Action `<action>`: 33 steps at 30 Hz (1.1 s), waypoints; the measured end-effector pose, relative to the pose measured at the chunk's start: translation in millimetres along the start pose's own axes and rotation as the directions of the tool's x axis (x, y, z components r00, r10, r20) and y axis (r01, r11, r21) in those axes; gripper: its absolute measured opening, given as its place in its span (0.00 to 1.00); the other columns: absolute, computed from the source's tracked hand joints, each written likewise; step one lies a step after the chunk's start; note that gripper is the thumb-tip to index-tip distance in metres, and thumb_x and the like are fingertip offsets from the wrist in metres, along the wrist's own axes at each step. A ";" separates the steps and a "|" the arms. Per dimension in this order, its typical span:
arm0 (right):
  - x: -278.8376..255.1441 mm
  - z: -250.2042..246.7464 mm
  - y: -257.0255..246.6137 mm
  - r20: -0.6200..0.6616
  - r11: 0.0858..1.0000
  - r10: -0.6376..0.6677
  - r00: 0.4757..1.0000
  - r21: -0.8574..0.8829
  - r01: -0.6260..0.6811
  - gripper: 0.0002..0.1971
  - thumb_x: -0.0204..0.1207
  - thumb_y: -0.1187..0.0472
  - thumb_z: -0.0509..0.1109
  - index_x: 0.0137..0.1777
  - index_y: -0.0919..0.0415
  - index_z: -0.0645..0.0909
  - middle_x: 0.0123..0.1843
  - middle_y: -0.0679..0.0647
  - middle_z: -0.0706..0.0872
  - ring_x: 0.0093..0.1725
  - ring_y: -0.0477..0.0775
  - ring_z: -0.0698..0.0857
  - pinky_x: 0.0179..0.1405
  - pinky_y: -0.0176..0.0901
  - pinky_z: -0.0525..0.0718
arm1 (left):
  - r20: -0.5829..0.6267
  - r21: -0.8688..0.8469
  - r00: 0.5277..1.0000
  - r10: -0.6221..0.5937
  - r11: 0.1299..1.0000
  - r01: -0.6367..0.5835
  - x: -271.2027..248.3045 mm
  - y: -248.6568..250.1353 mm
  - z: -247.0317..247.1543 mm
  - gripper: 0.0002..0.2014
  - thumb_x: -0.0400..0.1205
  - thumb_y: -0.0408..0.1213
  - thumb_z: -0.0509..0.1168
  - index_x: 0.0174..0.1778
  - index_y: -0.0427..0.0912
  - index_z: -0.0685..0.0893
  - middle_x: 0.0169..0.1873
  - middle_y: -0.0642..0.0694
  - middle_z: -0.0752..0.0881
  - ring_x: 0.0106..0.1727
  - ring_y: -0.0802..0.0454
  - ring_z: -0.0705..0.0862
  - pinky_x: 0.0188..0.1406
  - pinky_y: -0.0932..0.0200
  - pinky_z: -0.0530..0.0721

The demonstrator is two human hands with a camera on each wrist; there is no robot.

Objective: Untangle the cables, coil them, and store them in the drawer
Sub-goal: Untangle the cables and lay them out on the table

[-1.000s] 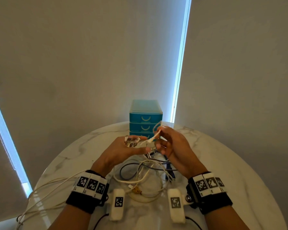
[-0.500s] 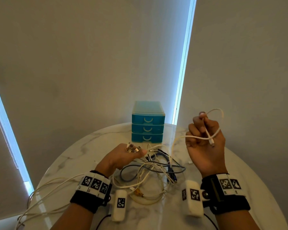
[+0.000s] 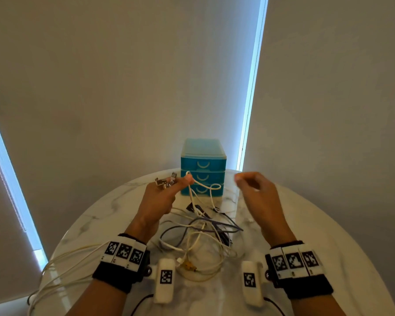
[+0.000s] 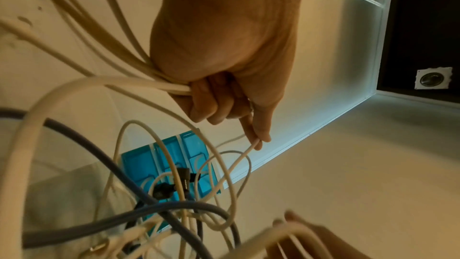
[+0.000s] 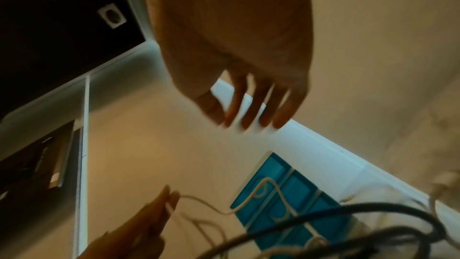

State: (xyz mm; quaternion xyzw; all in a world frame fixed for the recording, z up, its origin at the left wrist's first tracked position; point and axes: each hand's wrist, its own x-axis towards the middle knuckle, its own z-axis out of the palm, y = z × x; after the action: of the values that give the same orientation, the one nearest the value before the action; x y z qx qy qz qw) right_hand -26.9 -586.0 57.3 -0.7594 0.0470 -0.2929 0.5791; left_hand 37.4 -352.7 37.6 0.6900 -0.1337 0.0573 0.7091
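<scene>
A tangle of white and dark blue-grey cables (image 3: 198,233) lies on the round marble table (image 3: 306,224) between my wrists. My left hand (image 3: 162,195) is raised in front of the teal drawer unit (image 3: 203,166). Its thumb and forefinger pinch a thin white cable (image 3: 200,184) (image 4: 239,161), and its curled fingers hold several cream cable strands (image 4: 139,80). That thin cable loops down into the tangle. My right hand (image 3: 255,190) (image 5: 248,105) hovers to the right with its fingers loosely spread and nothing in it. All three drawers look closed.
Long cream cables (image 3: 62,265) trail off the table's left edge. The drawer unit stands at the far edge against the wall. A white plug (image 3: 250,221) lies on the marble below my right hand. Window light strips show left and right.
My right hand has let go of the white cable loop it held up and dropped lower, now empty. My left hand has risen and pinches the thin white cable before the drawers.
</scene>
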 end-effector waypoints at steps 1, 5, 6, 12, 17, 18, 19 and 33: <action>-7.9 8.6 -4.5 0.158 0.999 -0.041 0.987 0.012 0.040 0.06 0.86 0.52 0.76 0.58 0.50 0.90 0.52 0.48 0.95 0.54 0.49 0.93 0.57 0.47 0.92 | 0.026 -0.014 1.000 0.001 1.000 -0.001 -0.8 1.7 1.0 0.17 0.80 0.63 0.77 0.52 0.54 0.98 0.30 0.44 0.68 0.30 0.53 0.64 0.27 0.57 0.63; -28.1 44.5 -4.0 0.498 0.995 0.003 0.867 -0.089 0.048 0.10 0.83 0.51 0.79 0.61 0.51 0.88 0.47 0.53 0.95 0.41 0.50 0.95 0.44 0.43 0.95 | 0.079 -0.074 0.996 0.044 0.996 -0.038 -5.0 8.9 4.2 0.14 0.82 0.56 0.77 0.55 0.51 0.98 0.28 0.49 0.68 0.28 0.54 0.63 0.26 0.57 0.61; -28.9 49.2 -0.2 0.478 0.992 0.011 0.878 -0.118 0.052 0.12 0.82 0.49 0.80 0.61 0.51 0.87 0.48 0.53 0.94 0.39 0.50 0.95 0.42 0.42 0.94 | 0.086 -0.082 0.995 0.052 0.996 -0.045 -5.8 10.4 3.6 0.14 0.82 0.55 0.78 0.56 0.51 0.98 0.28 0.48 0.68 0.28 0.53 0.62 0.26 0.56 0.60; -25.1 49.0 16.7 0.457 0.932 -0.063 0.887 -0.290 0.215 0.12 0.79 0.39 0.80 0.48 0.45 0.92 0.42 0.44 0.92 0.42 0.38 0.89 0.40 0.29 0.84 | 0.137 -0.131 0.989 0.060 0.991 -0.042 -8.2 19.8 1.8 0.13 0.85 0.53 0.75 0.60 0.52 0.97 0.32 0.42 0.63 0.33 0.43 0.56 0.33 0.44 0.55; -14.6 48.0 20.8 0.239 0.927 -0.173 0.956 -0.287 0.240 0.09 0.86 0.49 0.72 0.46 0.49 0.88 0.40 0.45 0.91 0.41 0.43 0.89 0.43 0.40 0.88 | 0.067 -0.256 0.994 0.089 0.964 -0.069 -8.0 27.2 -2.4 0.20 0.78 0.55 0.79 0.60 0.47 0.96 0.29 0.48 0.62 0.32 0.45 0.54 0.30 0.49 0.53; -10.8 43.3 22.2 0.193 0.927 -0.151 0.969 -0.313 0.207 0.09 0.86 0.50 0.71 0.45 0.51 0.87 0.39 0.46 0.90 0.40 0.46 0.90 0.42 0.45 0.88 | 0.030 -0.319 0.994 0.105 0.944 -0.090 -6.4 28.4 -6.4 0.23 0.75 0.56 0.80 0.61 0.46 0.96 0.29 0.49 0.62 0.32 0.45 0.53 0.29 0.50 0.53; -7.2 36.9 25.1 0.170 0.916 -0.107 0.980 -0.366 0.164 0.10 0.86 0.50 0.70 0.45 0.52 0.86 0.39 0.47 0.90 0.40 0.49 0.90 0.41 0.46 0.87 | -0.009 -0.387 0.993 0.115 0.916 -0.109 -3.5 29.3 -11.1 0.25 0.74 0.56 0.80 0.62 0.45 0.95 0.28 0.50 0.62 0.30 0.48 0.53 0.27 0.52 0.53; -4.0 88.1 -13.2 0.560 0.750 -0.122 0.820 -0.489 0.446 0.14 0.87 0.41 0.71 0.62 0.48 0.89 0.44 0.42 0.89 0.48 0.47 0.88 0.57 0.51 0.89 | 0.016 -0.355 0.990 0.139 0.927 -0.124 -6.9 35.5 -13.9 0.22 0.76 0.54 0.78 0.61 0.46 0.96 0.24 0.52 0.61 0.24 0.56 0.57 0.24 0.56 0.54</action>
State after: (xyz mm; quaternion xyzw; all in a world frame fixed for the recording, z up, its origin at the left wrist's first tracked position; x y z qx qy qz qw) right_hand 10.3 -505.1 53.8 -0.9488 -0.1328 -0.1460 0.2468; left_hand 22.8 -336.7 69.7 0.5421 -0.2021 0.0656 0.8130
